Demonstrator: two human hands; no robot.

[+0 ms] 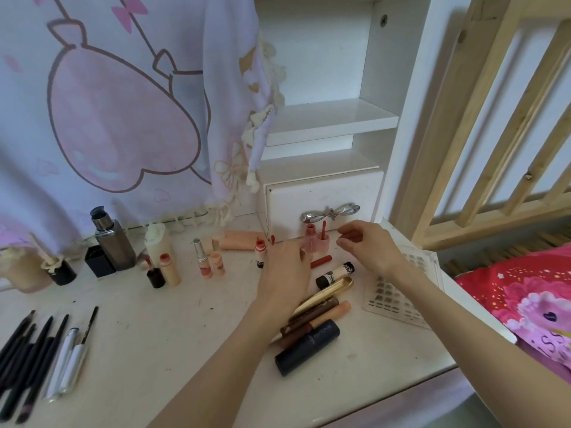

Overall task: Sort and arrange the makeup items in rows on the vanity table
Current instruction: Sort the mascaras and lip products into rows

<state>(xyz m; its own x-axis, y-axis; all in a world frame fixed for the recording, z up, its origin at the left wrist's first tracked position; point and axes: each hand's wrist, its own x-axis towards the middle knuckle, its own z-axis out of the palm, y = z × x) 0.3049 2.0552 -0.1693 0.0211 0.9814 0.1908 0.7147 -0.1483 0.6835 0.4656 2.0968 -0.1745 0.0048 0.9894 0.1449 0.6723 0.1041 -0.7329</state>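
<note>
Scuffed white vanity table [160,344]: black pencils [27,359], lipstick tubes [312,316], dark bottle [112,242], nail-tip sheets [398,291].

Pencils [21,362] cut off by left edge; left hand [285,273] fingertips hidden.

Home bedroom, white vanity table [185,319], cartoon curtain [117,103], wooden bed rail [494,134]

Pencils [37,350] lie left (front edge), tubes [312,322] right, before the drawer [324,196].
</note>
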